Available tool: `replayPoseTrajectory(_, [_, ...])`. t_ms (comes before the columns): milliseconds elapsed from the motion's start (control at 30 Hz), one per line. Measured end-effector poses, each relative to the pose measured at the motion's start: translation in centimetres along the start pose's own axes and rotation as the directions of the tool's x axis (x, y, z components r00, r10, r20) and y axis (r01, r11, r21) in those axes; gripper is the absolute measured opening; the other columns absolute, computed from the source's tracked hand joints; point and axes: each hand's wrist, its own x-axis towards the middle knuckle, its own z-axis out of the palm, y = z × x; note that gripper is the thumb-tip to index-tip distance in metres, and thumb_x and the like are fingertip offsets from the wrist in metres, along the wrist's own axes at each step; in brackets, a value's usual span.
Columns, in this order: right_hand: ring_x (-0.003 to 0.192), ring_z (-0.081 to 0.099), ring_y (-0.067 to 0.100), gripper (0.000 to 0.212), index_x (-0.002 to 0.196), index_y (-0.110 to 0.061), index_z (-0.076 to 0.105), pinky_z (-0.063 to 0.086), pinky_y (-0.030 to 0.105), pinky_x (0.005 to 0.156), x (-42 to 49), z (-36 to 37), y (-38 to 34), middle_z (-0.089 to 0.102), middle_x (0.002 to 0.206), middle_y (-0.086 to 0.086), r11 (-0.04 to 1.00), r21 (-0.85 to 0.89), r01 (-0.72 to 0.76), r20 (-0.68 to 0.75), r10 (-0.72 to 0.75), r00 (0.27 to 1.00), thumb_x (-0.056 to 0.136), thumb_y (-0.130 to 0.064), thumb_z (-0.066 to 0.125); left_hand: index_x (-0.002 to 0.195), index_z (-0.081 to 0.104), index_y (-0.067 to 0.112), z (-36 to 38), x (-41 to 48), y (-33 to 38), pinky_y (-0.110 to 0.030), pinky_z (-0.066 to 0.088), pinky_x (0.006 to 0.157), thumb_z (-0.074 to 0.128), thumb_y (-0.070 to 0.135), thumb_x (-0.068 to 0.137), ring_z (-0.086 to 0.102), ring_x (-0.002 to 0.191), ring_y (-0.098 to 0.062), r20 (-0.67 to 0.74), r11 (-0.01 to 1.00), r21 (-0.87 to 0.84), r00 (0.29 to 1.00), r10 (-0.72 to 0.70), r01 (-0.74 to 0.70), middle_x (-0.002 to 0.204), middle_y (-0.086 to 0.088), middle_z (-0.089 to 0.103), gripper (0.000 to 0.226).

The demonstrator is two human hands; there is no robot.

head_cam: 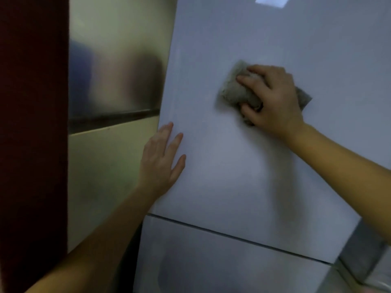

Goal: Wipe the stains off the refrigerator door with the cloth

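Observation:
The pale grey-white refrigerator door (pixel 264 39) fills most of the head view. A crumpled grey-brown cloth (pixel 234 89) is pressed flat against its middle by my right hand (pixel 275 100), whose fingers curl over it. My left hand (pixel 163 161) lies flat with fingers apart on the door's left edge, lower down, holding nothing. No stains stand out on the blurred door surface.
A seam (pixel 232 235) separates the upper door from a lower door (pixel 211 267). To the left stand a shiny metallic panel (pixel 114 70) and a dark red vertical surface (pixel 31 123). A grey side surface (pixel 359 256) shows at the lower right.

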Motion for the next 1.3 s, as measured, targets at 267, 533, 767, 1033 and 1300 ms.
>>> replayPoseTrajectory(267, [0.117,0.065,0.032,0.032,0.129,-0.017,0.069,0.049,0.043,0.095,-17.5,2.3,-6.2,0.065,0.135,0.014,0.865,0.221,0.451,0.283,-0.499,0.819,0.104,-0.025,0.050,0.144,0.054,0.008,1.0,1.1,1.9,-0.053,0.038,0.115,0.056,0.033,0.098,0.042,0.144,-0.038,0.049,0.997,0.024,0.996,0.076,-0.077,0.156,-0.022,0.042,0.052])
replayPoseTrajectory(533, [0.118,0.062,0.036,0.044,0.133,-0.015,0.067,0.048,0.045,0.095,-18.3,-1.8,0.8,0.064,0.137,0.016,0.951,0.072,0.299,0.225,-0.308,0.924,0.102,-0.042,0.050,0.147,0.047,0.011,1.9,1.5,4.4,-0.056,0.026,0.121,0.049,0.039,0.100,0.031,0.150,-0.038,0.109,0.997,-0.013,0.991,0.071,-0.070,0.161,-0.020,0.035,0.055])
replayPoseTrajectory(767, [0.123,0.053,0.035,0.054,0.134,-0.015,0.062,0.035,0.034,0.105,-12.8,-8.1,10.9,0.056,0.138,0.015,0.921,-0.053,-0.386,-0.142,0.376,0.916,0.083,-0.029,0.074,0.145,0.050,0.009,2.2,1.9,5.7,-0.057,0.026,0.120,0.049,0.038,0.099,0.032,0.149,-0.041,0.109,0.996,-0.002,0.990,0.089,-0.089,0.161,-0.022,0.034,0.054])
replayPoseTrajectory(1033, [0.127,0.050,0.031,0.056,0.135,-0.012,0.063,0.039,0.040,0.109,-20.1,-6.9,7.9,0.055,0.140,0.016,0.834,-0.005,-0.551,-0.255,0.532,0.807,0.085,-0.031,0.076,0.146,0.049,0.005,2.3,1.5,6.2,-0.056,0.025,0.120,0.045,0.039,0.099,0.031,0.149,-0.043,0.125,0.998,-0.005,0.990,0.062,-0.062,0.161,-0.024,0.032,0.057])
replayPoseTrajectory(1300, [0.128,0.049,0.030,0.052,0.132,-0.011,0.062,0.042,0.051,0.108,-20.8,-7.5,7.8,0.053,0.139,0.015,0.682,0.138,-0.719,-0.342,0.714,0.611,0.083,-0.023,0.075,0.143,0.052,0.002,1.3,1.8,6.5,-0.058,0.025,0.119,0.045,0.039,0.099,0.033,0.146,-0.046,0.176,0.997,0.012,0.982,0.070,-0.073,0.159,-0.027,0.033,0.057])
